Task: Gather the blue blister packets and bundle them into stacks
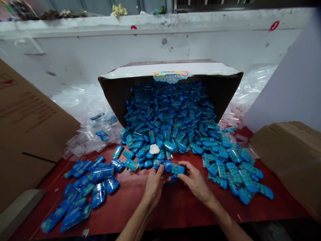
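Observation:
My right hand (195,180) pinches the end of a small blue piece with rows of teal round bumps (175,169). My left hand (153,184) is closed on a shiny blue printed wrapper (166,165) at the other end of that piece. Whether the piece sits inside the wrapper or only against it, I cannot tell. Another bit of blue shows below, between the hands, partly hidden by the fingers. Just beyond them, many similar blue pieces (170,117) spill out of a tipped carton (107,88), with a white scalloped piece (154,149) on top.
Blue printed packets (99,194) lie heaped at left on the red table (132,214). More blue pieces (235,174) spread at right. Clear plastic bags (87,103) pile behind, on both sides. Cardboard boxes flank the table at left (27,134) and right (291,157).

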`<move>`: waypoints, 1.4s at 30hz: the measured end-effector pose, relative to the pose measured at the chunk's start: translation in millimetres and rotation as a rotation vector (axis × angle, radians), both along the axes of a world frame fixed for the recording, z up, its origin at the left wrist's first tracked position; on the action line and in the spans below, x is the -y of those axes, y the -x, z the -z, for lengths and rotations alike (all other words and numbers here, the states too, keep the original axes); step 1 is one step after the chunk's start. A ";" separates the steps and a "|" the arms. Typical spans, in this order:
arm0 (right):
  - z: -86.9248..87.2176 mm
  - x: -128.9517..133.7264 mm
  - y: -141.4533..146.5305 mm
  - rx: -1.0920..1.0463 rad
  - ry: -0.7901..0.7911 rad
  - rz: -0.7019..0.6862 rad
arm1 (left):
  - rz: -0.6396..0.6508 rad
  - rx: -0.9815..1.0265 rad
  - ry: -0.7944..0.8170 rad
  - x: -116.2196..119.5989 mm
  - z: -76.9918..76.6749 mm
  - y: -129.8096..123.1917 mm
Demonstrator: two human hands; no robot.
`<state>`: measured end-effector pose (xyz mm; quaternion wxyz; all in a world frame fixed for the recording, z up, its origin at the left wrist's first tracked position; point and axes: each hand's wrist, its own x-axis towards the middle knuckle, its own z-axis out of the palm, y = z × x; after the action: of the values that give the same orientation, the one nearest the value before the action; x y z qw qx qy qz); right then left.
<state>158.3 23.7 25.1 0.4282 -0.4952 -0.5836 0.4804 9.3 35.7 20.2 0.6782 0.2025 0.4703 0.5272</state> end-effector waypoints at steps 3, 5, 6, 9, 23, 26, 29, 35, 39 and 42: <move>-3.1 -0.4 10.2 0.154 -0.260 0.016 | -0.016 0.082 0.039 -6.6 -7.5 -3.3; -2.9 -2.7 15.6 0.127 -0.277 0.008 | 0.004 0.121 0.086 -9.8 -10.4 -2.7; -2.3 -5.3 17.2 0.078 -0.229 0.006 | 0.038 0.135 0.103 -10.9 -11.5 -1.5; -0.1 -17.9 16.4 -0.135 0.051 -0.055 | 0.152 0.158 0.120 -12.1 -14.9 3.3; -5.6 -14.4 25.4 0.043 -0.179 -0.034 | 0.109 0.207 0.150 -16.6 -17.0 7.8; -4.9 -21.5 19.8 -0.222 0.108 -0.145 | 0.206 0.203 0.112 -15.0 -17.0 15.3; -6.8 -28.5 13.6 -0.401 0.226 -0.258 | 0.292 0.236 0.043 -12.5 -17.2 23.4; -14.3 -26.5 6.9 -0.270 0.202 -0.385 | 0.490 0.250 -0.001 -10.4 -19.7 31.0; -10.8 -26.0 4.6 -0.195 0.196 -0.402 | 0.532 0.254 -0.020 -9.0 -15.2 29.0; 0.0 -24.4 6.7 -0.179 0.118 -0.352 | 0.450 0.260 -0.032 -4.0 -12.5 22.4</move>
<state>151.6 48.1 25.1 0.3581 -0.3651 -0.5917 0.6232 -13.0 39.7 32.7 0.8298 0.2431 0.3138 0.3923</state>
